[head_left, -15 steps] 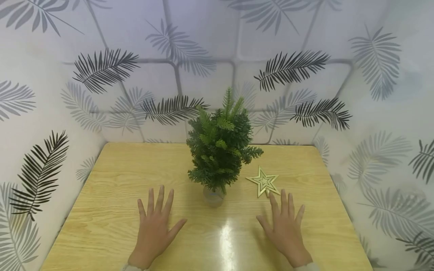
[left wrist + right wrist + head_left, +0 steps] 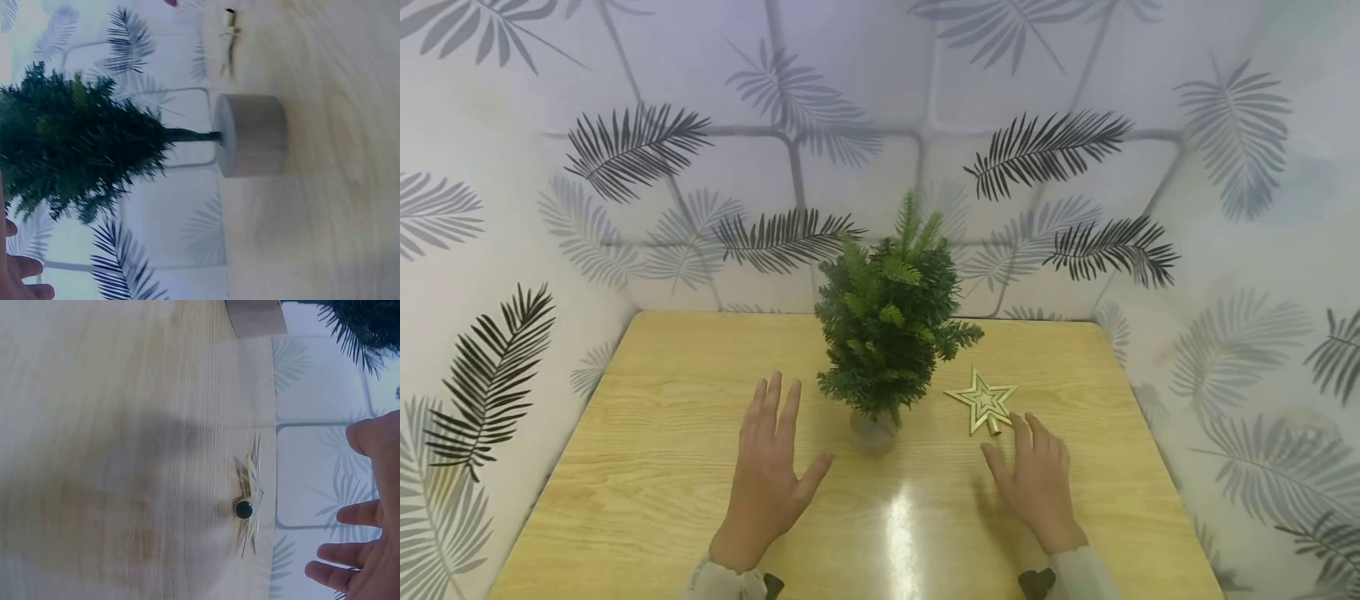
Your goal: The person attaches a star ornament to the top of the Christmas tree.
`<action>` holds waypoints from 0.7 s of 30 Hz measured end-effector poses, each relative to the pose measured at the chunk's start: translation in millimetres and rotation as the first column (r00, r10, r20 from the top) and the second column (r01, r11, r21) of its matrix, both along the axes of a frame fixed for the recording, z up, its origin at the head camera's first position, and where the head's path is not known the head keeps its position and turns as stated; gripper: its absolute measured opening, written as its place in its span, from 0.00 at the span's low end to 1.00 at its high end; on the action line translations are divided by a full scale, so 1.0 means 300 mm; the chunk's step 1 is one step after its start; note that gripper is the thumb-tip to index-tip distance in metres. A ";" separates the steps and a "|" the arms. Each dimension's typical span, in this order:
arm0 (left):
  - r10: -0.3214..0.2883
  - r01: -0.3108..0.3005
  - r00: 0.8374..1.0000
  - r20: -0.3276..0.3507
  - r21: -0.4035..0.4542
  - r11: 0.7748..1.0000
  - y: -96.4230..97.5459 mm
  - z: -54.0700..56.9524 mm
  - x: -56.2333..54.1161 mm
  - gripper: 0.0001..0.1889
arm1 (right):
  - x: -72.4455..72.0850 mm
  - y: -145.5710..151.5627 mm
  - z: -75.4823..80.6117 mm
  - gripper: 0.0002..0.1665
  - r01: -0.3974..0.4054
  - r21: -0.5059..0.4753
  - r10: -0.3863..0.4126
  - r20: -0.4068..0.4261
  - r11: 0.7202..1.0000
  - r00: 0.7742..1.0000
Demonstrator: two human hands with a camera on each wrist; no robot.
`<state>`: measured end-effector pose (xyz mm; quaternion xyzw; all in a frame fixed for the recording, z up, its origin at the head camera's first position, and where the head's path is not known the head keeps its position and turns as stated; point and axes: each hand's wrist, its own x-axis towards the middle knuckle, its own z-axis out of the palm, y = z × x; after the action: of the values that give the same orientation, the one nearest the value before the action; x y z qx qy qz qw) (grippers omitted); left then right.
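A small artificial Christmas tree [image 2: 887, 325] stands upright at the middle of the table, on a round wooden base [image 2: 255, 135]. To its right lies a gold star tree topper [image 2: 982, 402], its short tube [image 2: 244, 509] turned toward the person. My left hand [image 2: 767, 475] is raised left of the tree, thumb spread from the straight fingers, holding nothing. Just in front of the star hovers my right hand [image 2: 1037, 483], its fingers slightly bent and its fingertips beside the star's lower right point. Nothing is in its grasp.
The light wood table [image 2: 647, 433] reaches back to a wall [image 2: 865, 192] covered in leaf-patterned paper. Similar paper lines both sides. Glare shows on the tabletop in front of the tree.
My left hand has moved forward and right, nearer the tree, with its fingers drawn together. My right hand's fingers have bent and closed up, and it has shifted slightly right, uncovering the star's tube.
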<state>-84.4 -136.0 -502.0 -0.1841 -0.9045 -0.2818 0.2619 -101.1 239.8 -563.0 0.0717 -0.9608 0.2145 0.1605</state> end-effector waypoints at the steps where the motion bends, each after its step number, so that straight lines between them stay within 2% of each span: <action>1: -0.002 0.002 1.000 -0.012 0.011 1.000 0.011 0.012 -0.003 0.47 | -0.009 0.002 -0.004 0.38 0.000 -0.008 0.000 0.003 1.000 1.000; 8: -0.031 0.040 0.997 -0.072 0.122 0.992 0.099 0.090 -0.041 0.45 | -0.073 0.033 -0.062 0.35 0.065 -0.018 -0.064 0.072 0.998 0.995; 14: -0.030 0.047 0.994 -0.101 0.178 0.983 0.153 0.159 -0.069 0.47 | -0.119 0.041 -0.093 0.37 0.116 -0.024 -0.110 0.175 0.993 0.978; 17: -0.025 0.055 0.989 -0.143 0.210 0.976 0.171 0.201 -0.082 0.47 | -0.138 0.045 -0.102 0.38 0.130 -0.019 -0.123 0.217 0.991 0.968; 21: -0.020 0.077 0.972 -0.234 0.240 0.968 0.191 0.277 -0.114 0.44 | -0.166 0.050 -0.106 0.38 0.150 -0.015 -0.140 0.272 0.989 0.952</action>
<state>-118.7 -78.7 -419.0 -0.2035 -0.8211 -0.3757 0.3784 -151.0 255.0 -594.8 -0.0317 -0.9723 0.2271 0.0444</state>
